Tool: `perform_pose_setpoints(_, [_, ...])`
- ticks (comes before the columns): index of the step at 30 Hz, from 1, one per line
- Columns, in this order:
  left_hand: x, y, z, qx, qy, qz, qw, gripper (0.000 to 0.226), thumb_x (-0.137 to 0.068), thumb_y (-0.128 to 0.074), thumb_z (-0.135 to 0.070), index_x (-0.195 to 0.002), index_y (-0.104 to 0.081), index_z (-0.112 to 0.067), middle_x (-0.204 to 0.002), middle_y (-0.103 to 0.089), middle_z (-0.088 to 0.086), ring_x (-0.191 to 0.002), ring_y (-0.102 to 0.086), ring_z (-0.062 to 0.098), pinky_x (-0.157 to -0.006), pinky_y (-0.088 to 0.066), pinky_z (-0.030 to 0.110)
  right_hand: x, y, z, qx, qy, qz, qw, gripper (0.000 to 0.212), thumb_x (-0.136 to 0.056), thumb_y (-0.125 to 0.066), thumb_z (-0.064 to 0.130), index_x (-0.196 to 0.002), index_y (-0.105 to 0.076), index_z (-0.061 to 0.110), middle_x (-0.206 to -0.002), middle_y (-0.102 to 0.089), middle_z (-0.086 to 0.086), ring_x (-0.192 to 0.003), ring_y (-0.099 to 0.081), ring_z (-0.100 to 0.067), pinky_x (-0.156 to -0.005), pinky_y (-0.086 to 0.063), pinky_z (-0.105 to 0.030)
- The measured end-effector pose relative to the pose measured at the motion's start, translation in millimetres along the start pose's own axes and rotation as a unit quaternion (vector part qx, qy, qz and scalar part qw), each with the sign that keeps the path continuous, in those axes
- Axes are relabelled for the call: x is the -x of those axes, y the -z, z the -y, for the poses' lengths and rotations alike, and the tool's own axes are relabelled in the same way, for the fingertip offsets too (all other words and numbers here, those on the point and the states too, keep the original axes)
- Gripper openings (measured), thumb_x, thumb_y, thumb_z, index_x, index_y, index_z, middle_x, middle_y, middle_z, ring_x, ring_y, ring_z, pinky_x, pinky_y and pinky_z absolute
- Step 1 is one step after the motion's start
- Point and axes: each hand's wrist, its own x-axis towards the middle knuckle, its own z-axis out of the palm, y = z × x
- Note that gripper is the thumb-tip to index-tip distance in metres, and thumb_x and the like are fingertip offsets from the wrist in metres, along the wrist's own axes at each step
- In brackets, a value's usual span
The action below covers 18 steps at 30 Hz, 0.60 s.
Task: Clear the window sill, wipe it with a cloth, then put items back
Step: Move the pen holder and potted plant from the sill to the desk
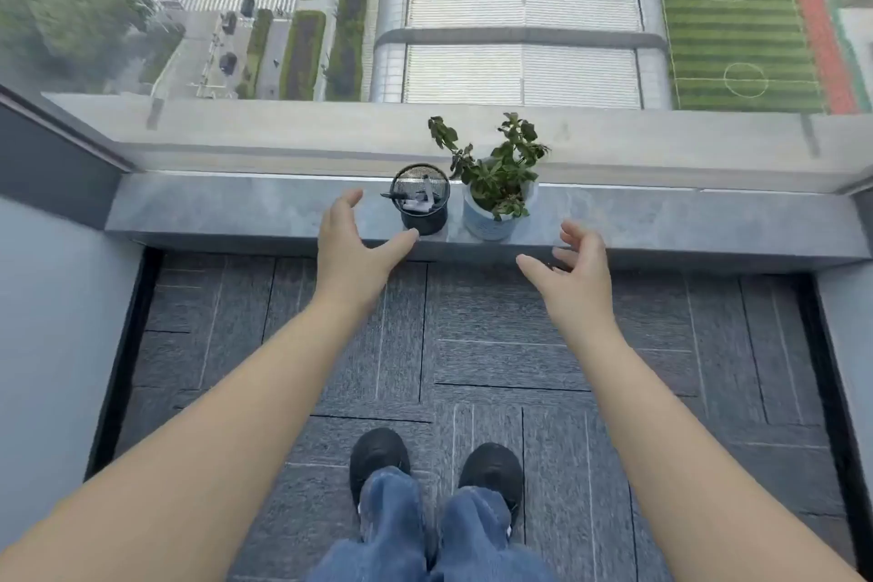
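Observation:
A grey stone window sill [236, 213] runs across the view below a large pane. On its middle stand a black mesh pen holder [422, 201] with pens inside and, right of it, a small green plant in a white pot [496, 199]. My left hand [352, 246] is open just left of the pen holder, thumb tip close to its base, not gripping it. My right hand [574, 272] is open, fingers spread, to the lower right of the plant pot and apart from it. No cloth is in view.
The window glass [472, 14] rises right behind the sill, with a street and sports field far below. Grey walls [47, 321] close in the alcove on the left and right. Dark carpet tiles [472, 345] cover the floor where my feet stand.

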Motion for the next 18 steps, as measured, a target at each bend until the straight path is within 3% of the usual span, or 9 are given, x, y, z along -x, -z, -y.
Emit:
perform_pose_setpoints(5, [-67.1, -52.8, 75.6, 0.023, -0.024, -0.019, 0.999, 0.083, -0.074, -0.069, -0.022, -0.138, -0.016, -0.012, -0.148, -0.02, 0.008, -0.136, -0.02, 0.02, -0.114, -0.02, 0.036, -71.2, -43.6, -75.7, 0.009, 0.02, -0.012, 1.0, 0.081, -0.082, -0.067, 0.019, -0.144, -0.016, 0.015, -0.152, -0.02, -0.002, -0.139, -0.024, -0.016, -0.103, -0.025, -0.023])
perform_pose_setpoints(8, [-108.5, -82.0, 113.0, 0.054, -0.038, -0.017, 0.998, 0.092, -0.071, -0.072, -0.023, -0.139, -0.011, -0.013, -0.15, -0.015, 0.008, -0.138, -0.016, 0.018, -0.115, -0.017, 0.037, -116.3, -61.0, -107.4, 0.001, 0.036, -0.033, 0.999, 0.093, -0.078, -0.071, 0.023, -0.146, -0.007, 0.018, -0.156, -0.012, -0.001, -0.143, -0.015, -0.015, -0.113, -0.022, -0.031])
perform_pose_setpoints(13, [-157.0, -115.4, 147.9, 0.09, -0.069, -0.012, 0.993, 0.106, -0.06, -0.079, -0.028, -0.138, -0.009, -0.014, -0.151, -0.014, 0.006, -0.138, -0.014, 0.017, -0.115, -0.014, 0.034, -175.3, -82.7, -133.9, -0.037, 0.073, -0.051, 0.995, 0.109, -0.073, -0.076, 0.021, -0.147, 0.003, 0.017, -0.157, -0.003, -0.001, -0.144, -0.008, -0.014, -0.115, -0.017, -0.033])
perform_pose_setpoints(16, [-172.5, -122.1, 150.3, 0.121, -0.093, -0.011, 0.988, 0.099, -0.048, -0.077, -0.033, -0.128, -0.022, -0.013, -0.14, -0.034, 0.006, -0.128, -0.033, 0.016, -0.11, -0.026, 0.033, -198.4, -91.6, -140.6, -0.103, 0.119, -0.049, 0.986, 0.113, -0.066, -0.081, 0.011, -0.145, -0.001, 0.01, -0.154, -0.017, -0.009, -0.141, -0.024, -0.02, -0.114, -0.029, -0.037])
perform_pose_setpoints(18, [-179.1, -124.4, 147.1, 0.134, -0.098, -0.011, 0.986, 0.084, -0.048, -0.076, -0.027, -0.115, -0.027, -0.02, -0.128, -0.042, 0.004, -0.117, -0.042, 0.015, -0.104, -0.034, 0.032, -206.9, -94.2, -142.6, -0.128, 0.144, -0.046, 0.98, 0.109, -0.063, -0.081, 0.002, -0.142, -0.005, 0.003, -0.145, -0.032, -0.013, -0.132, -0.039, -0.022, -0.102, -0.043, -0.025])
